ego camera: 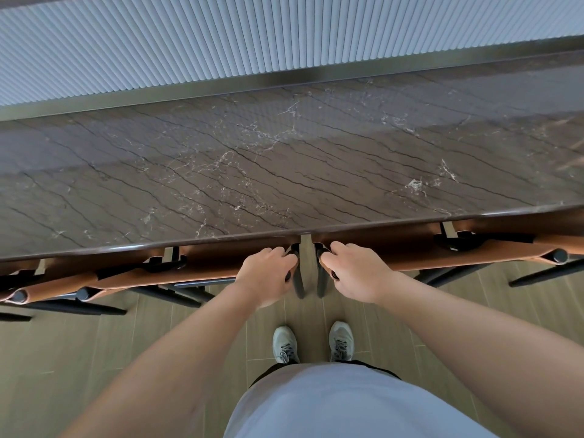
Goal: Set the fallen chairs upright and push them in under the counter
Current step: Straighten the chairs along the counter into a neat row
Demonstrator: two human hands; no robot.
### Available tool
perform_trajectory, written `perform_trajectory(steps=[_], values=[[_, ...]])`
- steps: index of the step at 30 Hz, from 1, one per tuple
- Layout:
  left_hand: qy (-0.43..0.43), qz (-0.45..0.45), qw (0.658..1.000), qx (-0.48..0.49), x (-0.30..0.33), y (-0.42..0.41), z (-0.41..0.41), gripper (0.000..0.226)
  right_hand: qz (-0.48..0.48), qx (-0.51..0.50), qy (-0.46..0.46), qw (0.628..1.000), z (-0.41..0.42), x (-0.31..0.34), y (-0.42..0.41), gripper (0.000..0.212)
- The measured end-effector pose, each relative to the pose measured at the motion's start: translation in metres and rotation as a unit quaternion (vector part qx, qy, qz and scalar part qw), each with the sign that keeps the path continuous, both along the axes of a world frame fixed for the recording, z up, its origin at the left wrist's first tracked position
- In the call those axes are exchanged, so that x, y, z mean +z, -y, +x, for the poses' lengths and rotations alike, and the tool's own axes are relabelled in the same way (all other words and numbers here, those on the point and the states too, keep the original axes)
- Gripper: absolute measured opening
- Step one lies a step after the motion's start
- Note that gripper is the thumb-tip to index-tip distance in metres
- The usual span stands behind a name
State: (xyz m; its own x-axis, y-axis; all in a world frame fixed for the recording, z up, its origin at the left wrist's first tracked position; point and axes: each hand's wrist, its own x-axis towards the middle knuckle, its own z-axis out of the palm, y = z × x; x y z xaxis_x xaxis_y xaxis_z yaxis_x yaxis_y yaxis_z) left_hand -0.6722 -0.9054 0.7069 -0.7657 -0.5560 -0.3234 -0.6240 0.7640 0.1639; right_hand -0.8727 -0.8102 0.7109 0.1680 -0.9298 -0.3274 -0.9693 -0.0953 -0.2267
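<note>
Standing at the bottom centre of the frame, the person's grey shoes (313,343) rest on the wood-look floor (94,358), toes pointing at the counter. Just above them, mid-frame, the left hand (267,273) curls over the top corner of the left chair (196,267), and the right hand (354,271) curls over the top corner of the right chair (442,252); both hands are closed in a grip on the tan backrests where the dark frame posts come up. The two chairs stand upright, side by side, with only a narrow gap between them, and their seats are out of sight beneath the dark marble counter (284,169), whose edge runs across the middle of the frame. A further chair back (19,292) shows at the lower left edge, also upright against the counter.

By the look of it the chairs are already in or nearly so, and this is the last nudge. The risk is mostly to the fingers: the knuckles sit very close to the stone edge, and a firm shove could pinch them between backrest and counter. Pushing unevenly could also swing the inner posts together and knock them. Beyond the counter, at the top of the frame, a metal ledge and a ribbed pale panel (221,42) close the view.
</note>
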Motion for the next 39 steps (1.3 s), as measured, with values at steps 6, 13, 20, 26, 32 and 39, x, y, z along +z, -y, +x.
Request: perform_trajectory(steps=[6, 13, 20, 26, 32, 39], values=[[0.018, 0.001, 1.000, 0.009, 0.002, -0.001, -0.003, 0.015, -0.023, -0.005, 0.012, 1.000, -0.001, -0.001, -0.004, 0.026], [0.020, -0.003, 0.998, 0.064, 0.001, -0.010, -0.005, 0.021, -0.046, -0.003, 0.023, 0.999, -0.001, -0.001, -0.006, 0.022], [-0.071, 0.070, 0.982, 0.161, 0.003, -0.021, -0.006, 0.037, -0.045, -0.045, 0.073, 0.995, -0.005, -0.006, -0.011, 0.024], [-0.290, 0.241, 0.833, 0.404, 0.026, -0.038, -0.027, 0.015, 0.034, -0.245, 0.285, 0.926, -0.029, 0.001, -0.013, 0.018], [-0.435, 0.399, 0.635, 0.498, 0.052, -0.045, -0.046, 0.017, 0.064, -0.451, 0.526, 0.719, -0.043, 0.024, -0.018, 0.008], [-0.487, 0.473, 0.513, 0.525, 0.077, -0.036, -0.055, 0.017, 0.054, -0.527, 0.652, 0.543, -0.031, 0.066, -0.023, 0.019]])
